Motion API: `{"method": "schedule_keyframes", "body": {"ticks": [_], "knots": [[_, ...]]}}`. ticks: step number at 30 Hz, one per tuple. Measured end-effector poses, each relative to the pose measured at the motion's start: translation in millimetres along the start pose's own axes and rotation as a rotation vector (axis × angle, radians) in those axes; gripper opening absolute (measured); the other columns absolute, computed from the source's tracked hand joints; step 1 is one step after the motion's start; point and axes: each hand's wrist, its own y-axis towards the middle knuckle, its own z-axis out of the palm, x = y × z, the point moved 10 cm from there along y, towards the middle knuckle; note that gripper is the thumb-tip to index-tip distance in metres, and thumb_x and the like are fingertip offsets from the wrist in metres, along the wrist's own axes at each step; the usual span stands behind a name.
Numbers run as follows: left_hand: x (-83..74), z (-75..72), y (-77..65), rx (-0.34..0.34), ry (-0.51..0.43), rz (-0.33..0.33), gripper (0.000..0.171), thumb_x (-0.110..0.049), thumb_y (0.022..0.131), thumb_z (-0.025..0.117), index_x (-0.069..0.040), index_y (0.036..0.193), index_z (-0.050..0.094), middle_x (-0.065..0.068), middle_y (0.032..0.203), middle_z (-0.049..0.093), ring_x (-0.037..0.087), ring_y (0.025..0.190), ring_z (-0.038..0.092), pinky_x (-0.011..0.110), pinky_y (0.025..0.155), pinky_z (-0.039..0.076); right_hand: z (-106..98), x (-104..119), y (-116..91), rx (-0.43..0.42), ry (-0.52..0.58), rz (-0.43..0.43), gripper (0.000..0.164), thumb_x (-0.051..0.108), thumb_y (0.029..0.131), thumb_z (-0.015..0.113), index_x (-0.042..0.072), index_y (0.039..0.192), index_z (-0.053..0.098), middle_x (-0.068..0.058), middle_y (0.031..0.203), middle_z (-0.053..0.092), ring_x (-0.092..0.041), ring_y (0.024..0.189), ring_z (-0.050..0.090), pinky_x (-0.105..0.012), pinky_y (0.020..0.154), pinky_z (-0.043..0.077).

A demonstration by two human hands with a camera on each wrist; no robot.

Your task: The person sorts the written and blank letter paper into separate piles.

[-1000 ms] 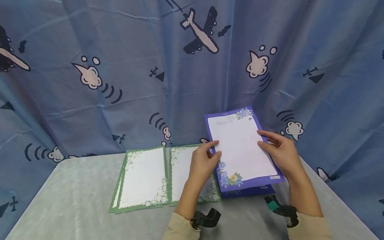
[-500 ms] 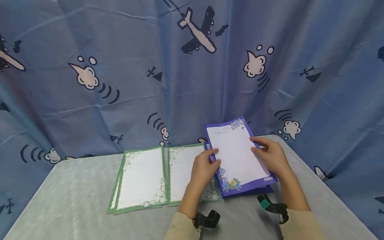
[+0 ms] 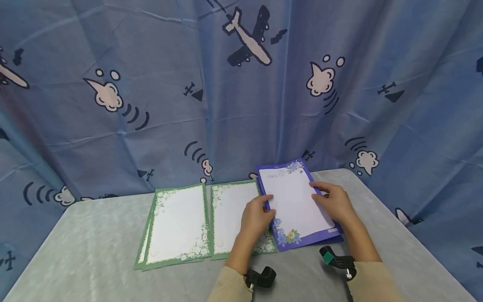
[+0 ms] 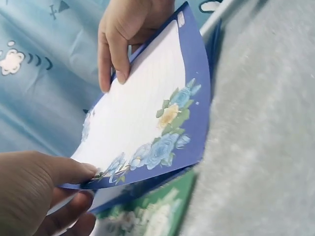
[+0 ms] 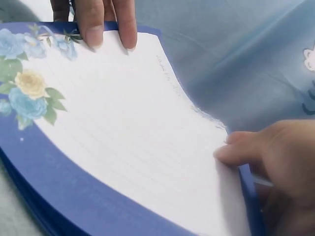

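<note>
A purple-bordered sheet of stationery paper [image 3: 294, 201] with blue and yellow flowers is held between both hands by its long sides. My left hand [image 3: 255, 216] pinches its left edge, thumb on top and other fingers beneath, as the left wrist view shows. On the opposite edge my right hand [image 3: 335, 202] pinches the sheet. The sheet bows slightly and sits just above another purple sheet [image 4: 142, 189], whose edge shows under it. Faint writing runs along its top.
Left of the purple sheets lies a green-bordered floral sheet [image 3: 235, 218], partly under my left forearm. Further left is a small overlapping stack of green-bordered sheets [image 3: 179, 226]. A blue patterned curtain [image 3: 170, 84] hangs behind the grey-white table [image 3: 94, 243].
Both hands have lowered the purple-bordered sheet toward the purple sheet underneath. It now covers most of that lower sheet, and the right hand has come down and left with it.
</note>
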Motion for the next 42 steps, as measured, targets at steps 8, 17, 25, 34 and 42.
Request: {"method": "schedule_keyframes", "body": {"ticks": [8, 17, 25, 34, 42], "knots": [[3.5, 6.9, -1.9, -0.037, 0.187, 0.044, 0.038, -0.011, 0.084, 0.077, -0.009, 0.122, 0.074, 0.011, 0.114, 0.075, 0.025, 0.097, 0.070, 0.036, 0.081, 0.057, 12, -7, 0, 0.003, 0.000, 0.007, 0.039, 0.005, 0.097, 0.060, -0.003, 0.136, 0.060, -0.032, 0.140, 0.057, -0.045, 0.123, 0.057, -0.056, 0.098, 0.050], [-9.4, 7.9, -8.1, -0.122, 0.394, 0.156, 0.034, -0.016, 0.079, 0.082, -0.008, 0.112, 0.078, 0.011, 0.104, 0.077, 0.030, 0.095, 0.070, 0.042, 0.082, 0.055, 23, -15, 1, 0.003, -0.044, 0.024, 0.037, 0.006, 0.096, 0.062, -0.005, 0.132, 0.063, -0.032, 0.133, 0.061, -0.035, 0.100, 0.060, -0.046, 0.086, 0.050], [-5.0, 9.5, -9.8, -0.123, 0.402, 0.080, 0.035, -0.019, 0.082, 0.082, -0.007, 0.114, 0.078, 0.013, 0.113, 0.073, 0.031, 0.108, 0.065, 0.044, 0.091, 0.050, 26, -18, 0, 0.001, -0.114, 0.018, 0.037, 0.005, 0.096, 0.061, -0.005, 0.131, 0.063, -0.035, 0.137, 0.057, -0.051, 0.128, 0.055, -0.062, 0.106, 0.044], [-7.9, 14.4, -10.9, -0.104, 0.411, 0.058, 0.032, -0.018, 0.085, 0.077, -0.003, 0.113, 0.076, 0.020, 0.126, 0.069, 0.036, 0.122, 0.060, 0.050, 0.104, 0.045, 22, -28, 0, -0.026, -0.132, 0.146, 0.041, 0.017, 0.098, 0.059, -0.006, 0.132, 0.062, -0.034, 0.137, 0.057, -0.052, 0.131, 0.050, -0.063, 0.108, 0.041], [-7.8, 20.3, -10.8, -0.064, 0.344, 0.052, 0.034, -0.019, 0.085, 0.076, -0.005, 0.116, 0.076, 0.015, 0.128, 0.070, 0.034, 0.124, 0.059, 0.050, 0.108, 0.041, 19, -29, -1, -0.034, -0.071, 0.202, 0.046, 0.023, 0.099, 0.059, -0.006, 0.134, 0.060, -0.034, 0.135, 0.058, -0.049, 0.124, 0.056, -0.059, 0.104, 0.046]]}}
